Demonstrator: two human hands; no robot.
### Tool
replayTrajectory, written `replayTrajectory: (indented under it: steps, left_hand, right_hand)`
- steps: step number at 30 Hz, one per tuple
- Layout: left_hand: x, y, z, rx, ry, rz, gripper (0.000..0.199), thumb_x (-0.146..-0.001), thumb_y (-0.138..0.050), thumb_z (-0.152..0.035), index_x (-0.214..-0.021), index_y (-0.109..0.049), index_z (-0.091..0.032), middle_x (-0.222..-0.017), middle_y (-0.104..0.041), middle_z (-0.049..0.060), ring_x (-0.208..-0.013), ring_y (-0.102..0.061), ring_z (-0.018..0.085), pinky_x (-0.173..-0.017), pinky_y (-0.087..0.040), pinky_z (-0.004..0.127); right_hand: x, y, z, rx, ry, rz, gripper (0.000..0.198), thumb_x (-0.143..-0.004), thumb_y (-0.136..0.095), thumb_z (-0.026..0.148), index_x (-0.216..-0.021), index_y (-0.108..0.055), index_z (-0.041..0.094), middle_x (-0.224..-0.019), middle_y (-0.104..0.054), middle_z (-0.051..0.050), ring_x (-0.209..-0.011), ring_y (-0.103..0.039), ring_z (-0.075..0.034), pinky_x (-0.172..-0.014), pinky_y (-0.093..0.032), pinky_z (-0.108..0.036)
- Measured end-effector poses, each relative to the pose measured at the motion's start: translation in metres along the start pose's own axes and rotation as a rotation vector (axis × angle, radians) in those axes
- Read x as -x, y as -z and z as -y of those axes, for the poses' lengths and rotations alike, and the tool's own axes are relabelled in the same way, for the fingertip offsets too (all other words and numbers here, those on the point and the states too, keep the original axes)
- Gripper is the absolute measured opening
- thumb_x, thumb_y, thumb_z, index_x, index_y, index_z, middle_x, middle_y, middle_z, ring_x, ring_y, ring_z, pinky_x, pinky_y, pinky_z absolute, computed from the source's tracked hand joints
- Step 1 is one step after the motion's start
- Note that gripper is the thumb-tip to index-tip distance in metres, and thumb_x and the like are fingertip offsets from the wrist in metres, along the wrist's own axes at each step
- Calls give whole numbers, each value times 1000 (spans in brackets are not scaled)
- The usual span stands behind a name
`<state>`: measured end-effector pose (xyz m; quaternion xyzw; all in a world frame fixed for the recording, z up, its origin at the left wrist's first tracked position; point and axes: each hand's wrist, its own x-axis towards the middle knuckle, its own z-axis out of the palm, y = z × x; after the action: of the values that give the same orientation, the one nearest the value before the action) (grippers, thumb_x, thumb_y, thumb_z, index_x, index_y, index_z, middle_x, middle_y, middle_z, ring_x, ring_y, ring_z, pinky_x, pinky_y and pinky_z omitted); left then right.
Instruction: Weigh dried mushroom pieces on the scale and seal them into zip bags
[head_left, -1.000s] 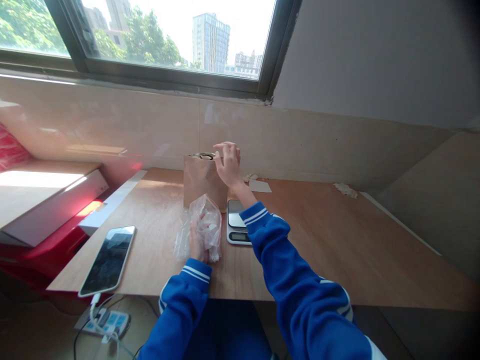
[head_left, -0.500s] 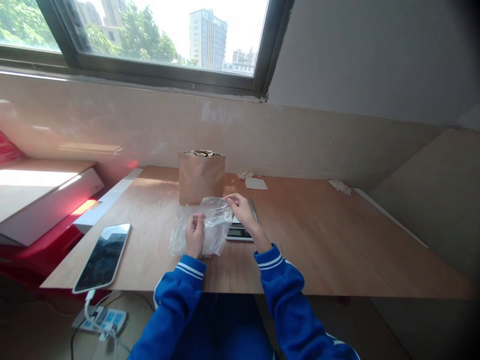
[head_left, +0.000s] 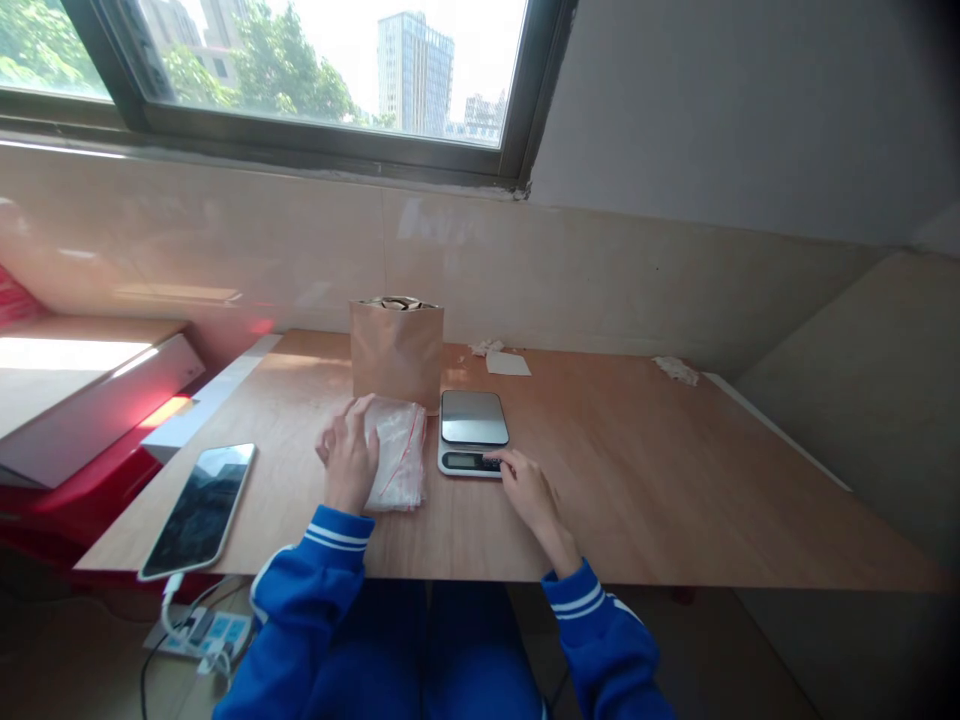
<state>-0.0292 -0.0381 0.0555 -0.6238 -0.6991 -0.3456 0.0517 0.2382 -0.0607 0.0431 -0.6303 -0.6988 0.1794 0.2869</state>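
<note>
A flat stack of clear zip-lock bags (head_left: 397,455) with red seal lines lies on the table. My left hand (head_left: 351,455) rests at its left edge, fingers spread and bent, holding nothing. To the right sits a small digital kitchen scale (head_left: 474,418) with a steel plate and a dark display strip at the front. My right hand (head_left: 531,492) reaches its front right corner, one fingertip stretched onto the buttons beside the display; the other fingers are loosely bent and partly hidden. Behind the bags a brown paper bag (head_left: 396,350) stands upright, its top open.
A phone (head_left: 199,510) with a white charging cable (head_left: 174,600) lies at the table's left front corner. A white paper (head_left: 508,364) and crumpled tissue (head_left: 487,347) lie at the back, more tissue (head_left: 676,370) at the back right. A power strip (head_left: 206,632) is below the table.
The clear plastic bag that both hands stretched out now lies flat with the stack. My left hand has moved left and loosened; my right hand has come down to the scale's buttons.
</note>
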Motion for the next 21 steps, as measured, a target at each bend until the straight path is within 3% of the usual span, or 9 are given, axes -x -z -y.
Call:
replayTrajectory:
  steps: [3, 7, 13, 18, 21]
  left_hand:
    - [4, -18, -3, -30, -190, 185, 43, -95, -38, -29, -134, -54, -31, -149, -42, 6, -142, -28, 27, -116, -14, 47]
    - [16, -49, 4, -89, -129, 381, 48, -95, -38, -35, -142, -46, -30, -155, -33, 5, -146, -20, 28, -117, -11, 50]
    - [24, -64, 12, -119, -129, 417, 51, -96, -34, -37, -145, -41, -26, -155, -33, 6, -145, -23, 29, -117, -14, 50]
    - [22, -62, 11, -108, -127, 431, 51, -96, -33, -36, -146, -41, -25, -155, -33, 7, -145, -23, 29, -117, -15, 51]
    - [22, -62, 12, -98, -121, 437, 51, -96, -33, -36, -146, -40, -26, -155, -33, 6, -145, -23, 28, -117, -14, 50]
  right_hand:
    - [8, -3, 1, 133, -41, 22, 44, -89, -35, 15, -110, -69, 32, -110, -70, -1, -97, -66, -23, -76, -48, -32]
    - [8, -5, 2, 186, -76, 39, 42, -91, -36, 18, -111, -69, 34, -109, -72, -1, -96, -67, -25, -73, -48, -32]
    - [5, -1, 3, 165, -161, 74, 40, -92, -37, 19, -108, -71, 35, -107, -73, -2, -91, -69, -24, -67, -47, -30]
    - [3, 6, -3, 41, -65, 114, 42, -88, -37, 18, -108, -71, 33, -104, -73, -2, -86, -68, -21, -70, -48, -29]
    - [-5, 14, -22, -137, -53, 4, 41, -89, -35, 24, -112, -69, 27, -91, -73, -4, -73, -66, -20, -65, -48, -28]
